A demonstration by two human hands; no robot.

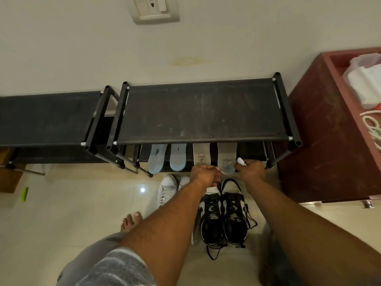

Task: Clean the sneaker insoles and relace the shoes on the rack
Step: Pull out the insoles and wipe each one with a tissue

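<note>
— Where are the insoles?

— Four lie side by side on the lower shelf of the black metal-framed shoe rack with the dusty fabric top (202, 112), heels toward the person. Two pale blue foam insoles (156, 157) are on the left, then a beige printed insole (201, 153). A grey insole (226, 154) lies furthest right, its heel poking past the shelf's front edge.

— And the hands?

— The left grip (204, 175) has its fingers curled in, pinching the heel end of the grey insole from the left. The right grip (250, 170) is wrapped round a small white wad of cloth or tissue (240, 161), right at the insole's other edge. Whether the wad touches the insole, I cannot tell.

— The shoes?

— On the cream tiled floor (72, 213) in front of the rack. A pair of black-and-white lace-up sneakers (223, 215) stands below the hands, toes toward the rack, black laces loose and trailing on the tiles. A pair of white sneakers (168, 189) stands just to their left, partly hidden by the left forearm.

— Anything else around?

— A second black rack (45, 118) stands just beside the first on the left. A red-brown wooden cabinet (329, 141) on the right holds a white plastic bag (365, 79). A small lime-green object (24, 194) lies on the floor far left, and a bare foot (132, 220) rests near the white sneakers.
</note>
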